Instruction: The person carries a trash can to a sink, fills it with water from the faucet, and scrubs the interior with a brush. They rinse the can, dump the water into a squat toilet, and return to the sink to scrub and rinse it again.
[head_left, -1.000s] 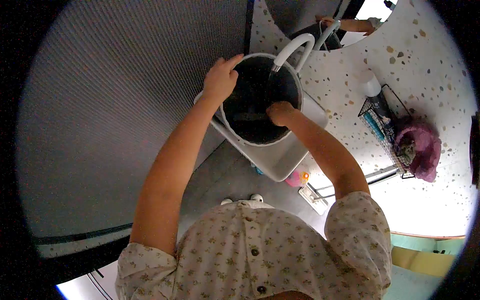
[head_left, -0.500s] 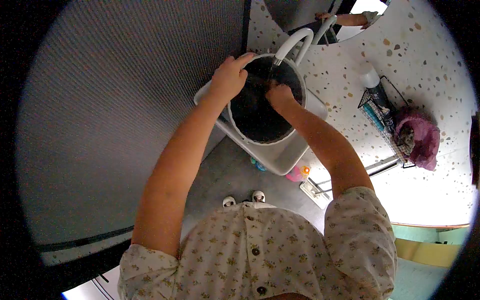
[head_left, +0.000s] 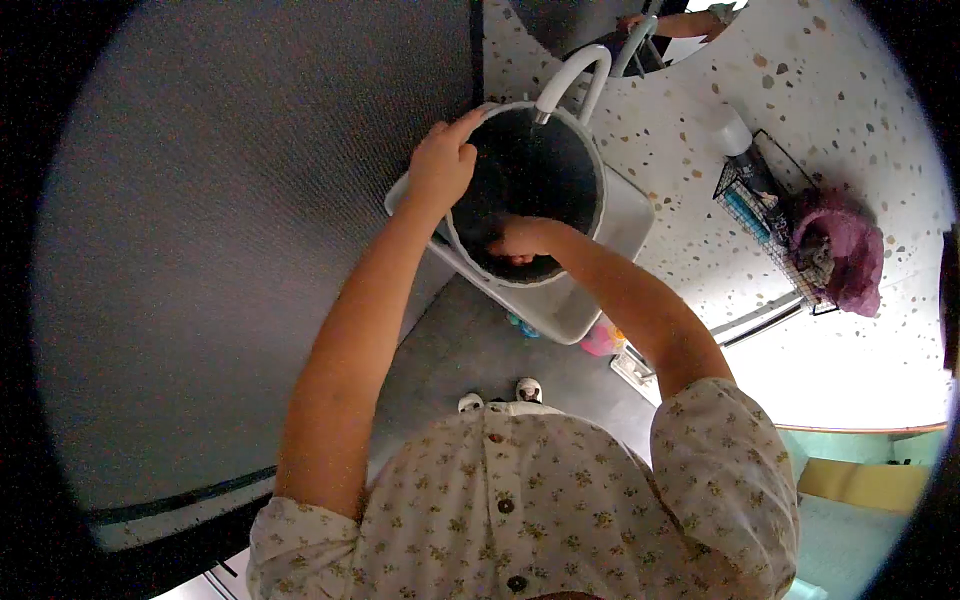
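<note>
A round bin (head_left: pixel 601 200) with a pale rim and dark inside sits in a white sink (head_left: pixel 630 207), under a curved white faucet (head_left: pixel 575 68). My left hand (head_left: pixel 443 172) grips the rim at its upper left, with the thumb toward the inside. My right hand (head_left: pixel 525 238) reaches into the bin near the front side, its fingers curled. What those fingers hold, if anything, is hidden in the dark. The faucet's metal tip points down into the bin; whether water runs from it is hard to make out.
A dark ribbed panel (head_left: pixel 250 220) stands close on the left. On the right, a black wire basket (head_left: pixel 752 218) holds a white-capped can (head_left: pixel 731 130) beside a purple cloth item (head_left: pixel 850 260). A pink container (head_left: pixel 602 338) is below the sink. A mirror (head_left: pixel 560 25) hangs behind the faucet.
My right hand has moved from under the faucet tip toward the near side of the bin. My left hand keeps its place on the rim. The view has shifted slightly.
</note>
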